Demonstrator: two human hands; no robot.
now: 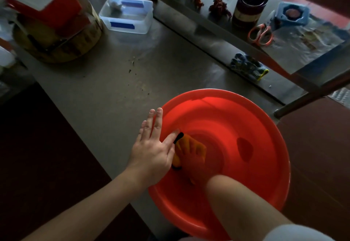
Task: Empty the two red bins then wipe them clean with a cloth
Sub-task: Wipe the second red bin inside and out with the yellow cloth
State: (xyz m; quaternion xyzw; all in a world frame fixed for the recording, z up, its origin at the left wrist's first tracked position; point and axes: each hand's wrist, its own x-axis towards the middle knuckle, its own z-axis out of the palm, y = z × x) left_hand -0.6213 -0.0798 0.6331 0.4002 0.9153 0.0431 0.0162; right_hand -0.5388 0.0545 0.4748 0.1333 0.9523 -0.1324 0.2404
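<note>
Cloth (179, 156) half hidden under right hand (198, 164).

— What's the left hand (153, 146) doing?

— Palm down, fingers straight and a little spread, thumb angled out toward the other hand. The left forearm (91, 204), bare, reaches forward from the person's left.

— And the right hand (197, 163)?

— Also palm down, set lower, fingers splayed forward, just beside the left thumb. The right forearm (240, 203) slopes down to it, a white sleeve (295, 233) at its upper end.
</note>
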